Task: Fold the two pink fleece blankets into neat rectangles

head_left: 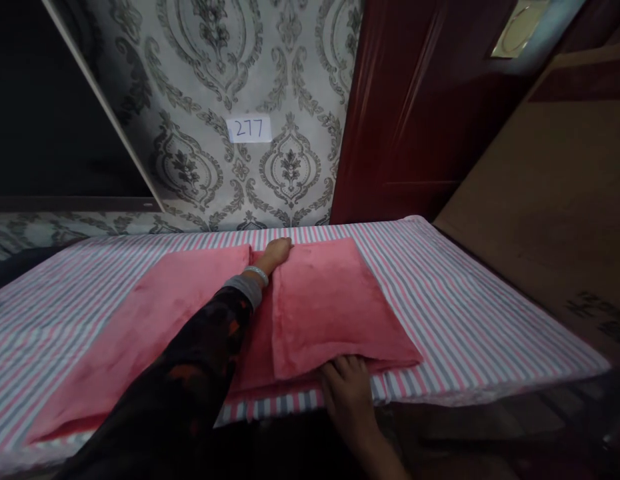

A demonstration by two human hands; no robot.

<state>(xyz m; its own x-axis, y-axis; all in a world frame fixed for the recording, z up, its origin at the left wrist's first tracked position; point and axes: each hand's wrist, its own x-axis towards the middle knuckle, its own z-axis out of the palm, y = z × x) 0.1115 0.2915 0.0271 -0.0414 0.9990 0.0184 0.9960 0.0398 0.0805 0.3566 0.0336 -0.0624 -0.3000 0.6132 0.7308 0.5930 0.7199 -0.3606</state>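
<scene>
A pink plush cloth lies on the striped table cover, both of its sides folded inward so that a narrow strip of the lower layer shows between the two flaps. My left hand, with a bracelet at the wrist, reaches across the left flap to the far inner corner of the right flap. Its fingers are closed on the cloth there. At the near edge of the right flap, my right hand has its fingers at the lifted hem, partly tucked beneath it. The thumb and fingertips of that hand are partly hidden.
Pink, white and grey stripes mark the table cover. Behind it stand a patterned wall with a paper label reading 277, a dark screen at left and a dark red door. A large cardboard box leans at right.
</scene>
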